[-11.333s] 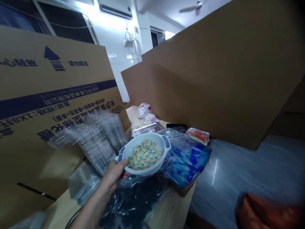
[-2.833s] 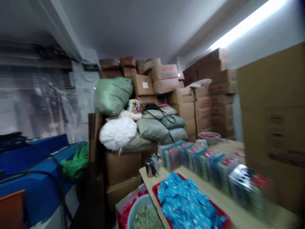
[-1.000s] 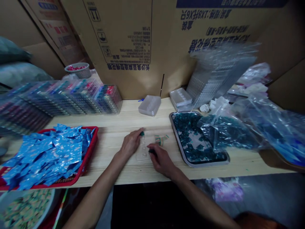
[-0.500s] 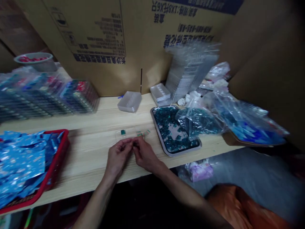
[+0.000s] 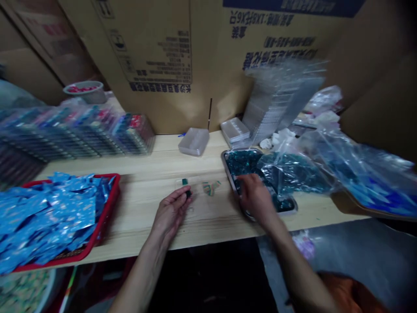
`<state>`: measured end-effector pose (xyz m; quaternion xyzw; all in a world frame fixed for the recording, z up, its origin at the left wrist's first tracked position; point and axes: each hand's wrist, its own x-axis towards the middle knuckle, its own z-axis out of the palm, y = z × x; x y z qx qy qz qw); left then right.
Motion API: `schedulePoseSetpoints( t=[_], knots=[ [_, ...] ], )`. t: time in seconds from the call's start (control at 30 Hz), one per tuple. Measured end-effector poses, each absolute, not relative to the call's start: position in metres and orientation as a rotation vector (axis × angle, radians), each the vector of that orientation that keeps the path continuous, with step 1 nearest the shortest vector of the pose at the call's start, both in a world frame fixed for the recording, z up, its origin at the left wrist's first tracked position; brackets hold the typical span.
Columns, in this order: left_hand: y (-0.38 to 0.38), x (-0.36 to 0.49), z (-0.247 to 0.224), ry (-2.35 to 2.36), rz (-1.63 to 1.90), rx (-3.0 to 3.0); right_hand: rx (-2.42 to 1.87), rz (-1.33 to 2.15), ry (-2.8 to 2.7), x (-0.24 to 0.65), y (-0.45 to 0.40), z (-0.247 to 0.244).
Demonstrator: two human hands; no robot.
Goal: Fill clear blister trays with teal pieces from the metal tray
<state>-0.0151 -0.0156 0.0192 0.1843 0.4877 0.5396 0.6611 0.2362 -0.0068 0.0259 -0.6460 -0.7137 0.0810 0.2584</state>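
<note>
My left hand pinches a small dark green translucent square piece between thumb and fingers. Just beyond those fingertips lies another green piece, in a clear plastic tray that is hard to make out against the wood. Small striped paper-like pieces are to the right of it. Over the near left part of a metal tray of similar green pieces is my right hand, fingers pointing down. Motion blur hides whether its fingers grip anything.
A red basket of blue packets stands left, with stacked filled clear boxes behind. At the back are an empty clear box and a tall stack of clear trays. A plastic bag overlaps the metal tray's right side.
My hands were together over the table. Now the right hand has moved right to the metal tray, while the left holds a green piece near the clear tray. The camera view has shifted left.
</note>
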Motion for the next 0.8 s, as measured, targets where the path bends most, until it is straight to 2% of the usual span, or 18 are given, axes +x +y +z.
schedulePoseSetpoints(
  t=[0.07,0.13,0.23,0.33,0.43,0.6,0.8],
  knots=[
    [-0.015,-0.023,0.018,1.105,1.243,0.445,-2.189,0.086,-2.006,0.267,-0.003,0.026],
    [-0.014,-0.030,0.014,1.127,1.278,0.489,-2.440,0.140,-2.143,0.289,-0.001,0.023],
    [-0.008,-0.041,0.005,1.212,1.327,0.606,-2.519,0.263,-2.274,0.302,0.001,0.019],
    [0.002,-0.053,-0.001,1.415,1.321,0.935,-2.503,0.182,-2.170,0.294,0.003,0.020],
    [0.015,-0.061,-0.004,1.593,1.239,1.395,-2.210,0.127,-1.978,0.258,-0.001,0.021],
    [0.034,-0.057,-0.012,1.545,0.995,2.039,-1.250,0.711,-2.118,0.158,-0.017,0.001],
    [0.047,-0.053,-0.033,1.411,0.875,2.327,-1.208,0.787,-2.140,0.113,-0.019,-0.022]
  ],
)
